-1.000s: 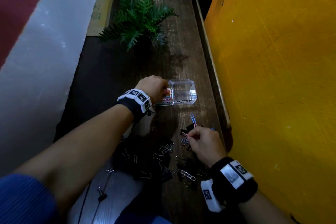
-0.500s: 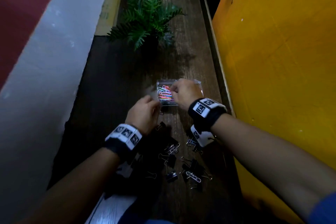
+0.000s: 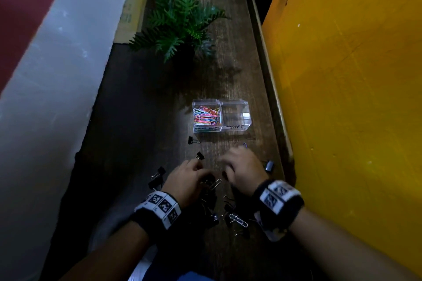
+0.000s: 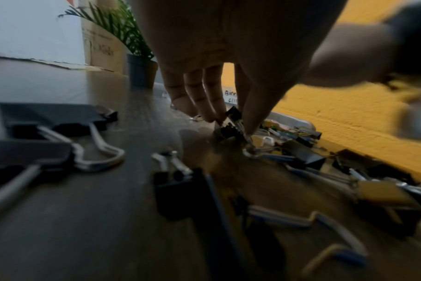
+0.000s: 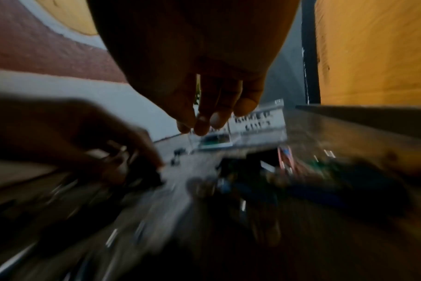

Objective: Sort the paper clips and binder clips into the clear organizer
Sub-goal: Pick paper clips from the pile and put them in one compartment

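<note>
The clear organizer (image 3: 246, 118) stands on the dark wooden table ahead of both hands. Its left compartment holds several coloured paper clips (image 3: 206, 116); its right compartment looks empty. Black binder clips (image 3: 193, 140) and silver paper clips (image 3: 238, 220) lie scattered near me. My left hand (image 3: 198, 167) reaches down into the pile, and in the left wrist view its thumb and fingers pinch a small black binder clip (image 4: 232, 126). My right hand (image 3: 228, 164) hovers just right of it, fingers hanging loosely (image 5: 204, 123) with nothing in them; that view is blurred.
A potted fern (image 3: 180, 25) stands at the far end of the table, with a cardboard piece (image 3: 130, 13) beside it. A yellow wall (image 3: 354, 98) and a raised wooden edge (image 3: 267, 75) bound the right side. A grey binder clip (image 3: 269, 165) lies by that edge.
My right hand has come back from the organizer to the pile. My left hand has dropped lower into the pile and taken hold of a binder clip.
</note>
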